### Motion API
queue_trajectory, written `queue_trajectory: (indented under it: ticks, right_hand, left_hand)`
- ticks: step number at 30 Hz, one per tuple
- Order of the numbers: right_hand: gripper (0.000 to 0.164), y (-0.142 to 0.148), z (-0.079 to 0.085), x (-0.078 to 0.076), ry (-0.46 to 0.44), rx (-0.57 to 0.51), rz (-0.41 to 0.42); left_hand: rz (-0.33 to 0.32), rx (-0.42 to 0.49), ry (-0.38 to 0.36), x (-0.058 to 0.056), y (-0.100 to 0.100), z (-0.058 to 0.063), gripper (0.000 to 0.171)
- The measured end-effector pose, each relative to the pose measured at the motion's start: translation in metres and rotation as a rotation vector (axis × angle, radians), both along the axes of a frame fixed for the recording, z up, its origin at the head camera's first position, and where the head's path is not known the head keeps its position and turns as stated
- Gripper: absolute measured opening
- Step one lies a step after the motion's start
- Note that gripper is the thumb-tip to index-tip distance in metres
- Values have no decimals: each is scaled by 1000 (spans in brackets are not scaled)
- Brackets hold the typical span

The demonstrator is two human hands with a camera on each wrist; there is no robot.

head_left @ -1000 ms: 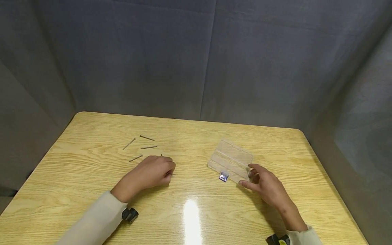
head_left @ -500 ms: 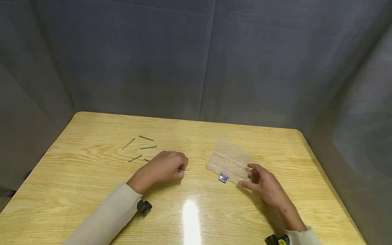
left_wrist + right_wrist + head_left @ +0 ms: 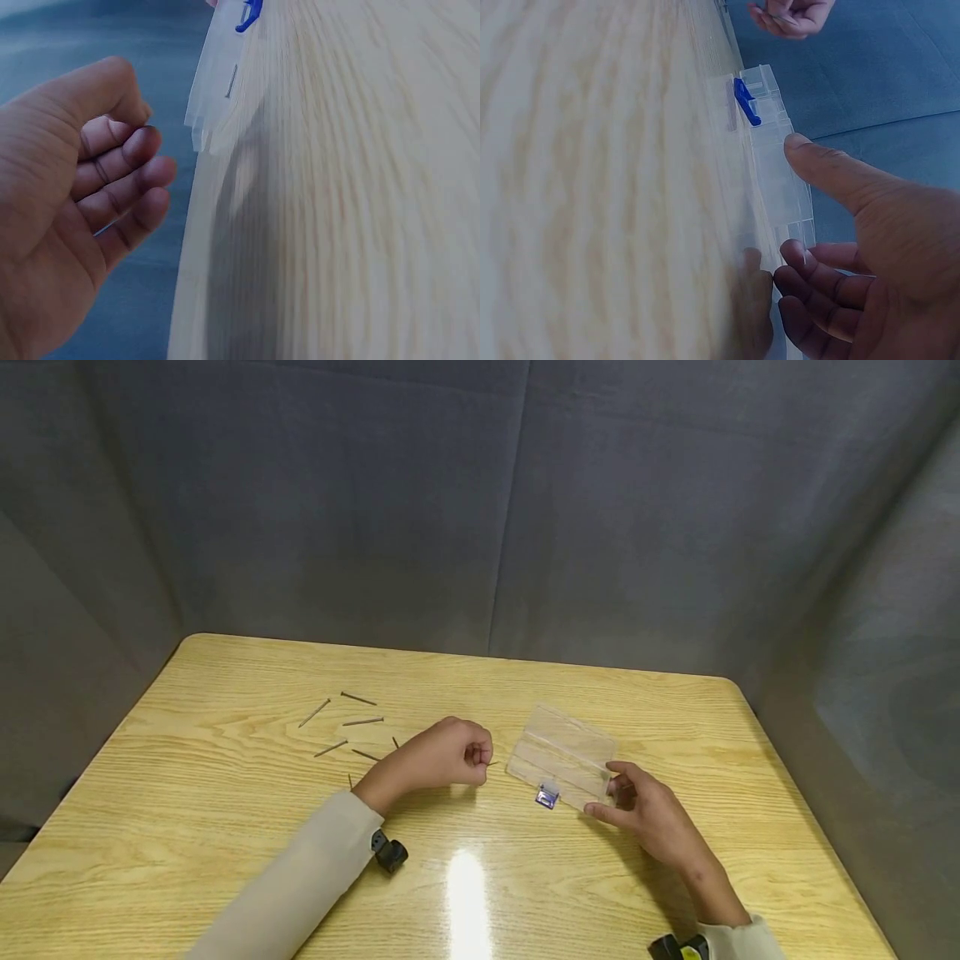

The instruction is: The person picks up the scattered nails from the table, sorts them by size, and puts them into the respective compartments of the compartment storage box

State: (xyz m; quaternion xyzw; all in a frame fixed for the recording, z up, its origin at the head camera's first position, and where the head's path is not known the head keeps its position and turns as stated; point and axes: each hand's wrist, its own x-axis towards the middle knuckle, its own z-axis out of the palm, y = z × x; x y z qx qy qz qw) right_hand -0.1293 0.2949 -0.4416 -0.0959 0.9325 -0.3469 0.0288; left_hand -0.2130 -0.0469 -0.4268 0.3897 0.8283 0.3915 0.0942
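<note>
My left hand (image 3: 450, 753) pinches a nail (image 3: 491, 764) between thumb and index finger, above the table just left of a clear plastic compartment box (image 3: 566, 735). In the left wrist view the pinched nail is hidden behind the fingers. The box has a blue latch (image 3: 746, 101) on its front side. Another nail (image 3: 231, 81) shows against the box's clear wall. My right hand (image 3: 656, 814) holds the box at its near right corner, thumb along the front edge and fingers curled at the right side.
Several nails (image 3: 363, 721) lie scattered on the wooden table (image 3: 225, 810) at the left, some partly behind the left forearm. A grey curtain (image 3: 375, 527) hangs behind the table and at both sides. Light glares off the tabletop (image 3: 468, 902) in front.
My left hand has moved right with the nail, from among the scattered nails to close by the box. More loose nails show behind it. The right hand and box stay nearly still.
</note>
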Motion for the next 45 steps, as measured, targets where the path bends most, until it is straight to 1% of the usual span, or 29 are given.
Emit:
queue_trajectory:
  ticks: [4,7,10,15,17,22,27,31,36,41,45]
  right_hand:
    - [78,0,0,0,8,2,2]
    - [77,0,1,0,12,0,7]
    - [77,0,0,0,14,-1,11]
    - [77,1,0,0,20,1,18]
    - [76,1,-1,0,21,0,19]
    - [76,0,-1,0,19,-5,14]
    - [76,-1,-1,-1,18,-15,9]
    - [77,0,0,0,20,-13,8]
    - [78,1,0,1,20,-5,12]
    - [79,1,0,1,12,3,13]
    - [79,1,0,1,13,3,15]
  left_hand:
    - [3,36,-60,-4,11,-2,16]
    - [8,46,-81,-6,19,-3,16]
    - [13,45,-69,-8,27,-5,16]
    - [42,21,-16,-11,38,-7,17]
    - [50,11,-8,-12,41,-7,17]
    - [46,10,-19,-14,48,-5,17]
    - [40,34,-46,-15,52,-5,10]
    - [35,63,-41,-16,51,-7,7]
    - [33,93,-58,-14,39,-9,7]
    - [55,87,-94,-8,22,-10,4]
    - [72,77,-85,-2,10,-7,6]
